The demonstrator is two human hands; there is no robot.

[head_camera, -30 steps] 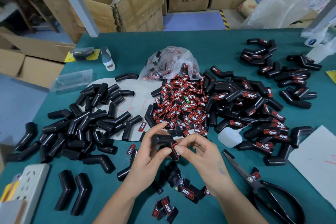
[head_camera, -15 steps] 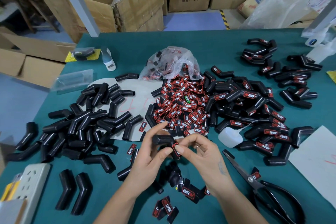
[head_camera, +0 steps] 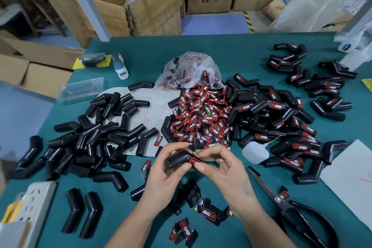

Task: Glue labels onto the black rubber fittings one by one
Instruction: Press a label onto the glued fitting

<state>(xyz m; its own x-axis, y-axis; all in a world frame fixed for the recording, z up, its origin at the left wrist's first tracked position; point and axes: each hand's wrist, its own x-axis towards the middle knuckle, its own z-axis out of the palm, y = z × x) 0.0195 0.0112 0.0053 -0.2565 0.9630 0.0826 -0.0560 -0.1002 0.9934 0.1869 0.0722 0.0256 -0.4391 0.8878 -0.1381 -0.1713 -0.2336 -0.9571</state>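
Note:
My left hand (head_camera: 167, 175) grips a bent black rubber fitting (head_camera: 178, 159) just above the near middle of the green table (head_camera: 141, 50). My right hand (head_camera: 219, 167) pinches a red label (head_camera: 195, 161) against the fitting's right end with thumb and fingers. Behind my hands lies a heap of red and black labels (head_camera: 201, 119). Unlabelled fittings (head_camera: 96, 133) are piled on the left. Labelled fittings (head_camera: 281, 127) are piled on the right.
A white glue bottle (head_camera: 254, 152) lies right of my hands, black scissors (head_camera: 291, 209) at the near right. A clear bag of labels (head_camera: 187, 72) sits behind the heap. A power strip (head_camera: 34, 201) lies near left. Loose labels (head_camera: 207, 214) lie below my wrists. Cardboard boxes (head_camera: 141, 4) stand beyond the table.
The fitting has turned in my hands, so that it now lies more level with the label on its right end. Both hands stay in the same place.

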